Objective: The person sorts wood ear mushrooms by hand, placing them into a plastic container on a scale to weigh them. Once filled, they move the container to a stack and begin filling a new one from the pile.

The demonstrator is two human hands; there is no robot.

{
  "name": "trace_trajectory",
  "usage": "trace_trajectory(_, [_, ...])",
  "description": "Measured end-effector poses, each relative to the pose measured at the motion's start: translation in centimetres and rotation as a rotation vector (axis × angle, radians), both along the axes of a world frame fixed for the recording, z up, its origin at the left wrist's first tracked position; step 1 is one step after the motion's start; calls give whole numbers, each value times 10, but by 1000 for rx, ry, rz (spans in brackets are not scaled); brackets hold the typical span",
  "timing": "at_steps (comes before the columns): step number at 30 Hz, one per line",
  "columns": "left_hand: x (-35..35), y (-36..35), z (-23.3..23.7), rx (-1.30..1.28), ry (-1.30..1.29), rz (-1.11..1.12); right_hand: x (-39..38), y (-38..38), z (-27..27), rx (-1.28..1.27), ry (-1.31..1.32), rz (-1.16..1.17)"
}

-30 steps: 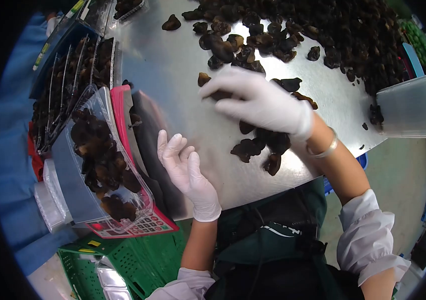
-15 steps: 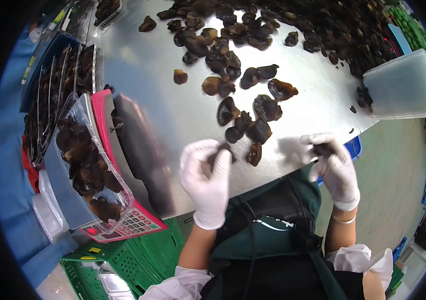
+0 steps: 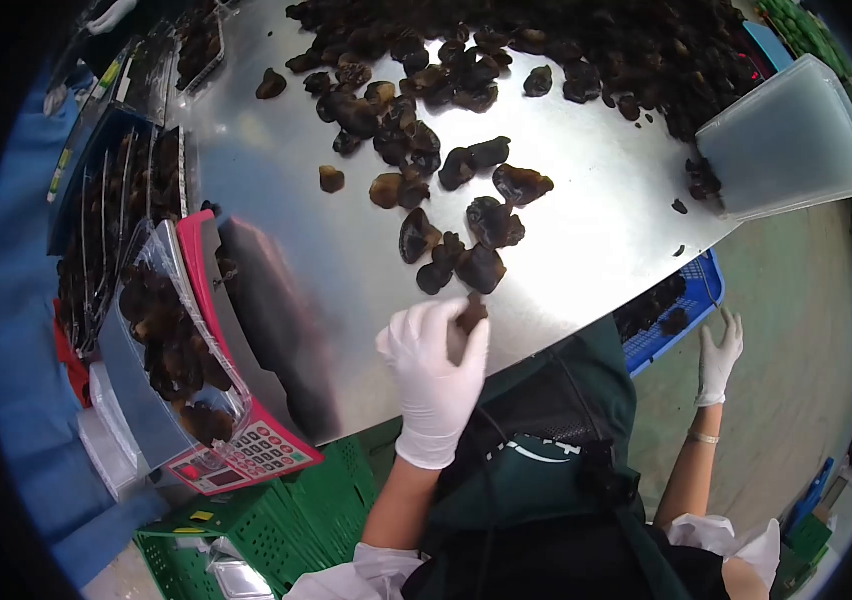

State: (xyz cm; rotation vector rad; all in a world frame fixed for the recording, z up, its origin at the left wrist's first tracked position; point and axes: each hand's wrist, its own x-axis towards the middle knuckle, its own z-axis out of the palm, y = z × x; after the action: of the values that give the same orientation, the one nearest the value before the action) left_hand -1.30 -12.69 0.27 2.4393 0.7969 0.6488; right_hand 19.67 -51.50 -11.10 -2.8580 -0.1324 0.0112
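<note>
My left hand, in a white glove, pinches a dark brown mushroom piece at the near edge of the metal table. Just beyond its fingers lie loose dark pieces. My right hand, also gloved, is off the table's right side with fingers spread and nothing in it. Beside it, lower than the tabletop, is a blue basket holding dark pieces.
A large dark pile covers the table's far side. At the right edge lies a translucent container. To the left, a pink scale bears a filled clear tray; green crates stand below.
My right hand has moved right, away from the table, and opened; the dark piece it held is gone from its fingers. My left hand has shifted slightly right, and the view has shifted.
</note>
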Motion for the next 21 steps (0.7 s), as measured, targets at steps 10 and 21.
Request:
trace_trajectory(10, [-17, 2, 5, -1206, -674, 59, -41, 254, 124, 780, 65, 871])
trace_trajectory(21, [-32, -2, 6, -1430, -881, 63, -31, 293, 130, 1380, 802, 396])
